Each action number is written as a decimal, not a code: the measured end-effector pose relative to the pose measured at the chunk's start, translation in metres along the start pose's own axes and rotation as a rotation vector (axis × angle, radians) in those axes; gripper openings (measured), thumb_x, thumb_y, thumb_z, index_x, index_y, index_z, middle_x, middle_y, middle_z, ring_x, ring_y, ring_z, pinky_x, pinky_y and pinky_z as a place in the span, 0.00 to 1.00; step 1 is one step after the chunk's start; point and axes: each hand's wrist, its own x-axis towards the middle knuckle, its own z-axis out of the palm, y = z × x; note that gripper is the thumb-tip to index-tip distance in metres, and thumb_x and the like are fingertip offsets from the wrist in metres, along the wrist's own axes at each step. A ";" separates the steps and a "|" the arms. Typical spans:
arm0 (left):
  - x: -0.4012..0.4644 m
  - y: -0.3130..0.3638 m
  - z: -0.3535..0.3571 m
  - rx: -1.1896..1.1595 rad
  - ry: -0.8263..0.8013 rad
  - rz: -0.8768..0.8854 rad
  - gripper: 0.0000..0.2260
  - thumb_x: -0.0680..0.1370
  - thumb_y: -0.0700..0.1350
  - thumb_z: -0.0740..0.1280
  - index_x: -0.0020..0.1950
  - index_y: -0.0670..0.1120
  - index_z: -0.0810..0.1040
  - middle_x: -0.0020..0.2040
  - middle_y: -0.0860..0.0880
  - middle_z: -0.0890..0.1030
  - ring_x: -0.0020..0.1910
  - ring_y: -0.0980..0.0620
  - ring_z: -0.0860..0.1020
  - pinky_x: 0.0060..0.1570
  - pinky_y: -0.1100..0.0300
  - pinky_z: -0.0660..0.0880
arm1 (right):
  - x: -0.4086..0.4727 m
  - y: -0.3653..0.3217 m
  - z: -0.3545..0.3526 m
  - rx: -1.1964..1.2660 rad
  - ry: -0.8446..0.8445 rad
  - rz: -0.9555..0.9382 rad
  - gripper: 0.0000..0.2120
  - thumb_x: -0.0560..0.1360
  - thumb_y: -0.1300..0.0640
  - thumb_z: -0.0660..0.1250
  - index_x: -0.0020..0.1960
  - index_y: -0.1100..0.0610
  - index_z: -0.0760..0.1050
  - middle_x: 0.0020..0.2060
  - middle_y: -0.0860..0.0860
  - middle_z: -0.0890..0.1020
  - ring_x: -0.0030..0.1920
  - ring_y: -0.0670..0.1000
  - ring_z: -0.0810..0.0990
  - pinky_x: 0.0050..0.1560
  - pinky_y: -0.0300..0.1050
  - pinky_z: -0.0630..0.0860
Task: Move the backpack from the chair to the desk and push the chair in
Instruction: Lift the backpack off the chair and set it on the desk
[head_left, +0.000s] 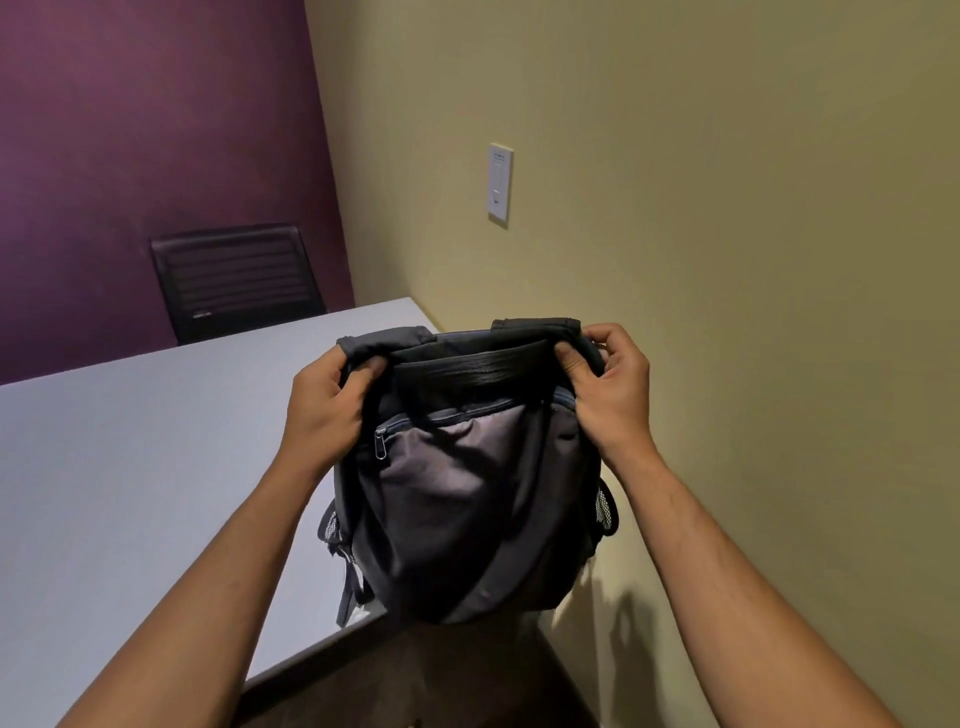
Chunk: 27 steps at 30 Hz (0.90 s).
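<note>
A dark grey backpack (467, 483) hangs upright in the air in front of me, over the near right corner of the white desk (130, 467). My left hand (327, 410) grips its top left strap and my right hand (608, 395) grips its top right edge. A zipper pull shows on its upper left. The chair it came from is out of view; only a dark patch shows below the bag at the bottom middle.
A black chair (239, 280) stands at the far end of the desk against the purple wall. A white wall plate (500, 184) sits on the yellow wall, which runs along the desk's right side.
</note>
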 end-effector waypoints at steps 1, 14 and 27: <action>0.011 -0.006 0.000 -0.004 -0.003 0.005 0.13 0.79 0.41 0.65 0.50 0.59 0.82 0.46 0.63 0.85 0.47 0.63 0.81 0.50 0.67 0.77 | 0.008 0.005 0.006 -0.002 0.004 -0.004 0.08 0.72 0.55 0.73 0.42 0.46 0.75 0.37 0.46 0.80 0.37 0.46 0.78 0.40 0.42 0.76; 0.182 -0.081 0.010 0.022 -0.258 0.081 0.11 0.79 0.44 0.65 0.53 0.58 0.82 0.50 0.60 0.85 0.53 0.58 0.82 0.56 0.59 0.77 | 0.080 0.071 0.070 -0.029 0.204 0.068 0.06 0.72 0.54 0.72 0.42 0.47 0.75 0.34 0.43 0.82 0.36 0.45 0.79 0.39 0.42 0.77; 0.282 -0.134 0.094 -0.047 -0.443 0.020 0.09 0.79 0.45 0.64 0.56 0.49 0.81 0.54 0.48 0.84 0.57 0.47 0.81 0.61 0.43 0.75 | 0.105 0.104 0.078 -0.173 0.427 0.206 0.07 0.74 0.53 0.72 0.44 0.52 0.74 0.35 0.48 0.81 0.33 0.44 0.77 0.36 0.40 0.76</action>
